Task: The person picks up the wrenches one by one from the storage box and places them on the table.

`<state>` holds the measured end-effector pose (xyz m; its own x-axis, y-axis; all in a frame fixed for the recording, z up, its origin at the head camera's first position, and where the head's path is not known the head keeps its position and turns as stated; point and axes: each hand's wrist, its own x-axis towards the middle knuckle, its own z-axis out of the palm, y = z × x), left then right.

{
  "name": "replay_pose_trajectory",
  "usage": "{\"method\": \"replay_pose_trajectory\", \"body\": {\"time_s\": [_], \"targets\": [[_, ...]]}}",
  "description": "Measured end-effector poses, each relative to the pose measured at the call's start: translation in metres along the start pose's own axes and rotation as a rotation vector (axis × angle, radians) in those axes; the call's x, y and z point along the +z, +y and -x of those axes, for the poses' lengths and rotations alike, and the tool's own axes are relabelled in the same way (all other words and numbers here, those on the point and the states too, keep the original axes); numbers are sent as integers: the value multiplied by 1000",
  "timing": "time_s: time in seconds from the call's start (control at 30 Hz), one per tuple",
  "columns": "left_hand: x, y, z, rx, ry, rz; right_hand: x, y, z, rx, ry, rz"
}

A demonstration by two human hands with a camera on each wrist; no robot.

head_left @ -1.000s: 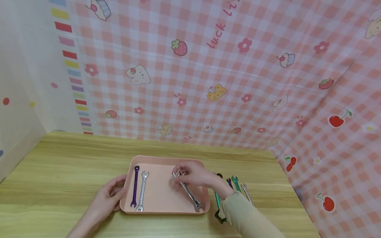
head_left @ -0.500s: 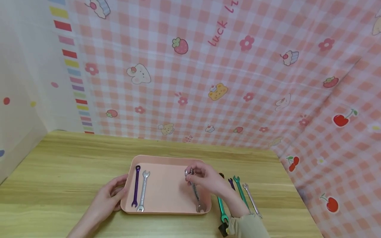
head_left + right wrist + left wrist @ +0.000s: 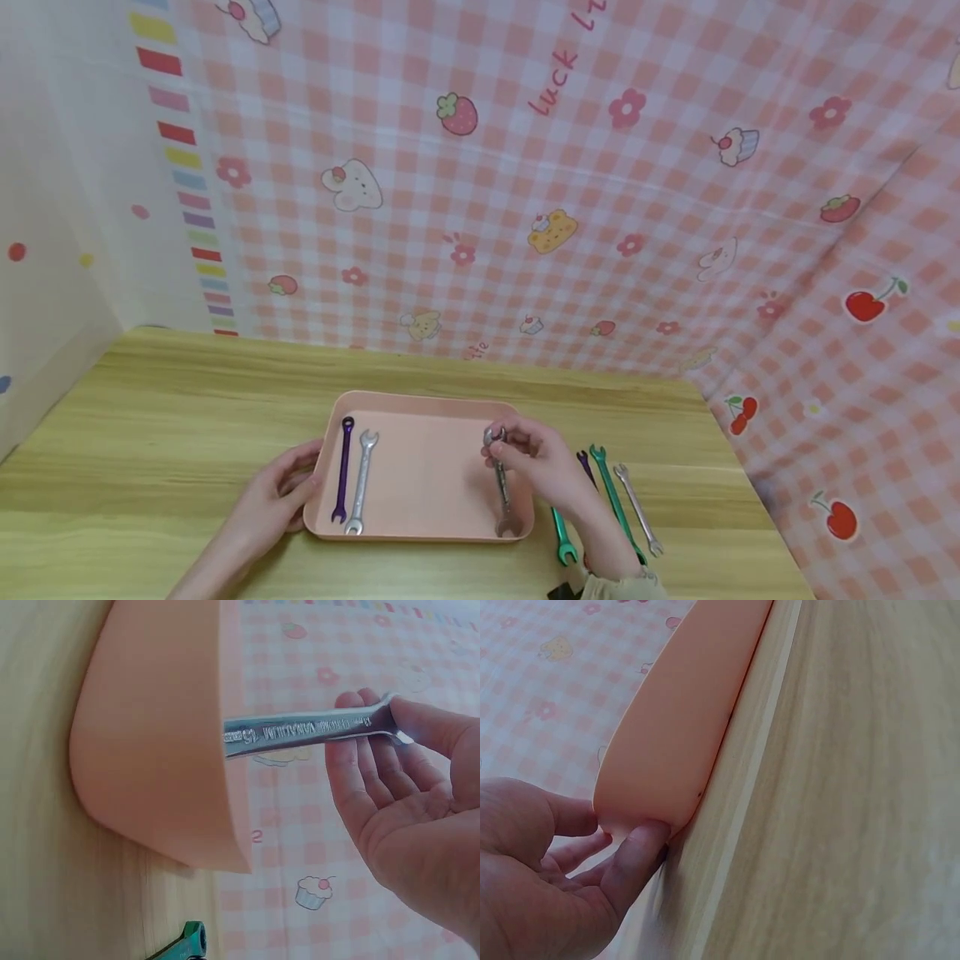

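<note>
My right hand (image 3: 546, 468) pinches the upper end of a silver open-end wrench (image 3: 300, 732) between thumb and fingers. This wrench slants down into the right side of a pink tray (image 3: 423, 479), its lower jaw near the front right corner. Whether that end touches the tray floor I cannot tell. Inside the tray on the left lie a purple combination wrench (image 3: 342, 475) and another silver open-end wrench (image 3: 362, 483), side by side. My left hand (image 3: 562, 877) holds the tray's left end, thumb and fingers against its wall and rim.
Right of the tray, partly behind my right forearm, lie two green wrenches (image 3: 618, 508), a purple one (image 3: 587, 467) and a small silver one (image 3: 639, 512). A dark object (image 3: 562, 592) shows at the bottom edge. Checked cloth (image 3: 480, 208) hangs behind the wooden table (image 3: 187, 400).
My right hand has moved right, bringing the wrench's upper end toward the tray's right side, so it stands less slanted. My left hand keeps its place on the tray.
</note>
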<state>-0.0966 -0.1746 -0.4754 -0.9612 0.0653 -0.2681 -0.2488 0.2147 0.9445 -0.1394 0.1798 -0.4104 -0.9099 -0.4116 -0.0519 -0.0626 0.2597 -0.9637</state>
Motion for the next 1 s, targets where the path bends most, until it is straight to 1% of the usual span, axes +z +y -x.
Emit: {"method": "replay_pose_trajectory", "body": {"time_s": [0.1, 0.17, 0.23, 0.3, 0.37, 0.47, 0.57, 0.67, 0.7, 0.8, 1.0], "targets": [[0, -2, 0, 3, -1, 3, 1, -2, 6, 5, 60, -58], [-1, -2, 1, 8, -3, 2, 4, -5, 10, 7, 116, -100], [-2, -3, 2, 10, -3, 6, 6, -8, 13, -5, 180, -141], [-3, -3, 2, 12, -5, 5, 5, -11, 17, -39, 249, -175], [-3, -3, 2, 16, -6, 0, 2, -14, 20, -79, 316, -207], [-2, -1, 1, 10, -5, -17, -8, -18, 26, -145, 406, -234], [-1, 1, 0, 2, 1, -32, -20, -19, 32, -161, 474, -273], [-1, 2, 0, 5, 9, -35, -32, -18, 38, -149, 516, -313], [-1, 1, 0, 6, 11, -31, -35, -17, 40, -134, 528, -321], [-1, 1, 1, 9, 16, -25, -45, -14, 46, -123, 550, -332], [0, 0, 1, 11, 18, -17, -63, -11, 53, -141, 584, -323]]}}
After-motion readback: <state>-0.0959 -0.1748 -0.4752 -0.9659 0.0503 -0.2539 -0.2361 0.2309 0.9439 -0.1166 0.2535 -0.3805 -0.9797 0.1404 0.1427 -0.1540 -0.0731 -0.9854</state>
